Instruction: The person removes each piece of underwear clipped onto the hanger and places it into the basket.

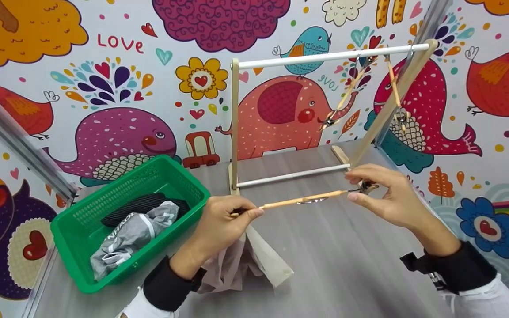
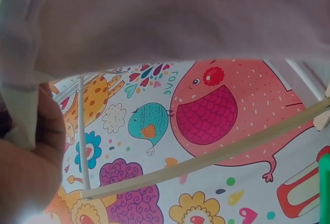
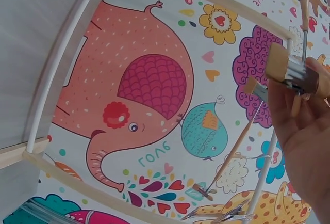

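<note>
A wooden clip hanger (image 1: 303, 200) is stretched sideways between my two hands. My left hand (image 1: 221, 225) pinches its left end, and the clip there is mostly hidden by my fingers. From under that hand hangs a pinkish-grey cloth with a whitish part (image 1: 228, 269), its lower folds near the table; in the left wrist view the cloth (image 2: 180, 22) fills the top, close to my left hand (image 2: 31, 172). My right hand (image 1: 391, 194) grips the clip at the right end between thumb and fingers. That wooden clip (image 3: 277, 63) shows large in the right wrist view.
A wooden rack with a white top rail (image 1: 298, 59) stands at the back. Two clip hangers hang from its right part, one slanted (image 1: 348, 98) and one steeper (image 1: 394, 84). At left, a green basket (image 1: 73, 269) contains a grey garment (image 1: 133, 234) and a black striped one (image 1: 133, 209).
</note>
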`<action>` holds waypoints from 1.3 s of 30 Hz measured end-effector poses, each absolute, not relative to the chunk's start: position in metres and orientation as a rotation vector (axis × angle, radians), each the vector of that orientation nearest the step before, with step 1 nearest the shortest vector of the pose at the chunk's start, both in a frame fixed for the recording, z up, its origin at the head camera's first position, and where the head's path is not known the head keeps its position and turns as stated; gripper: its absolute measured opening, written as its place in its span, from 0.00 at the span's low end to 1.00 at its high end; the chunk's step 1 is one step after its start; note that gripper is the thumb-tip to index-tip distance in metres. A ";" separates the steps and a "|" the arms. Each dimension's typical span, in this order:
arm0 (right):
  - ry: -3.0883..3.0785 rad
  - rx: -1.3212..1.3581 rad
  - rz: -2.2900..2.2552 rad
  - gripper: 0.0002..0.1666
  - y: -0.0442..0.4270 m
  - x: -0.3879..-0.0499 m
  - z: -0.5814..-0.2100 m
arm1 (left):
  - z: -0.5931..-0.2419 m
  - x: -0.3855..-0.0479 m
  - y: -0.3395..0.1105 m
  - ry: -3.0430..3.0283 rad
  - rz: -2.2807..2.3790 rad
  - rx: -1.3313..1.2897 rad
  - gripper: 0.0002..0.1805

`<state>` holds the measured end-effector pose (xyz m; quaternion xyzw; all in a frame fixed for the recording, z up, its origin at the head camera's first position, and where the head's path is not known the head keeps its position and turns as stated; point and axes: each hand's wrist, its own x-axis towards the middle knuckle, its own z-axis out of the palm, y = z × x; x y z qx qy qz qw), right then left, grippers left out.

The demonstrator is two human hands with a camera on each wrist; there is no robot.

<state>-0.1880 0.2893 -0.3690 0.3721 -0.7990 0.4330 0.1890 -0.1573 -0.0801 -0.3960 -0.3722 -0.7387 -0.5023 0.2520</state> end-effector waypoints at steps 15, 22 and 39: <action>-2.212 1.153 0.985 0.21 0.275 -0.194 -0.372 | -0.395 -0.155 -0.079 -2.036 -1.359 -1.013 0.04; -2.126 1.218 0.963 0.12 0.275 -0.198 -0.377 | -0.392 -0.153 -0.080 -2.085 -1.382 -0.991 0.03; -2.108 1.195 1.048 0.04 0.285 -0.194 -0.379 | -0.391 -0.154 -0.094 -2.134 -1.570 -0.946 0.13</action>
